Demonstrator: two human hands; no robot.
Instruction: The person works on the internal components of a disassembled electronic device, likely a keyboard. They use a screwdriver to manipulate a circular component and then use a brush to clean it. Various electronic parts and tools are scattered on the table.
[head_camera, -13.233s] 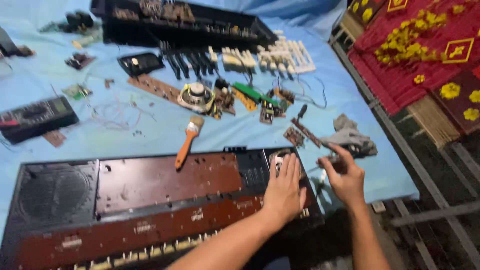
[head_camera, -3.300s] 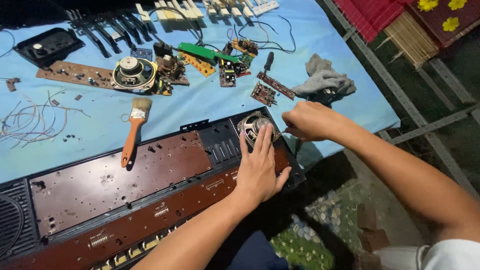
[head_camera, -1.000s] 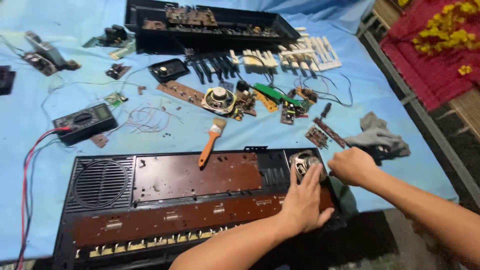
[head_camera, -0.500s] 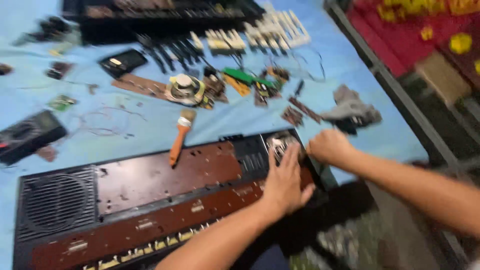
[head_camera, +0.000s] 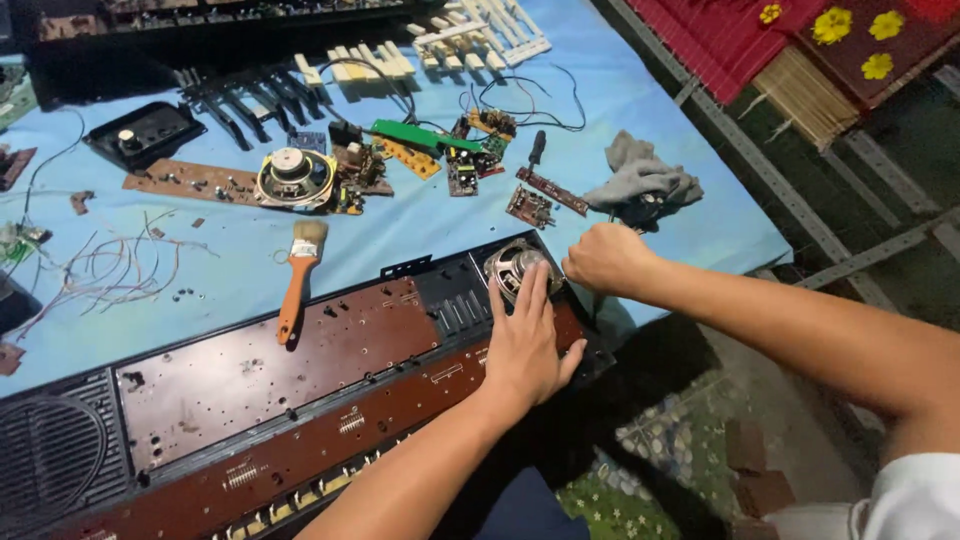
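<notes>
Blue cloth covers the worktable (head_camera: 420, 235), strewn with parts from ten o'clock round to two. Across the near edge, from eight o'clock to the centre, lies the opened keyboard case (head_camera: 250, 400), black with brown boards inside. At twelve o'clock sit loose white keys (head_camera: 480, 30); at one o'clock a grey rag (head_camera: 640, 180); at eleven a loose speaker (head_camera: 293, 177); just left of centre an orange-handled brush (head_camera: 296, 280).

The step in hand, I judge, is working on the small round speaker (head_camera: 512, 268) mounted at the case's right end. My left hand (head_camera: 525, 345) lies flat and open, fingertips on the speaker, bracing the case. My right hand (head_camera: 607, 260) is closed in a fist just beside the speaker at three o'clock; it probably grips a tool, though I cannot see one.

Next calls for steady downward pressure from the left while the right works the fastening squarely.
</notes>
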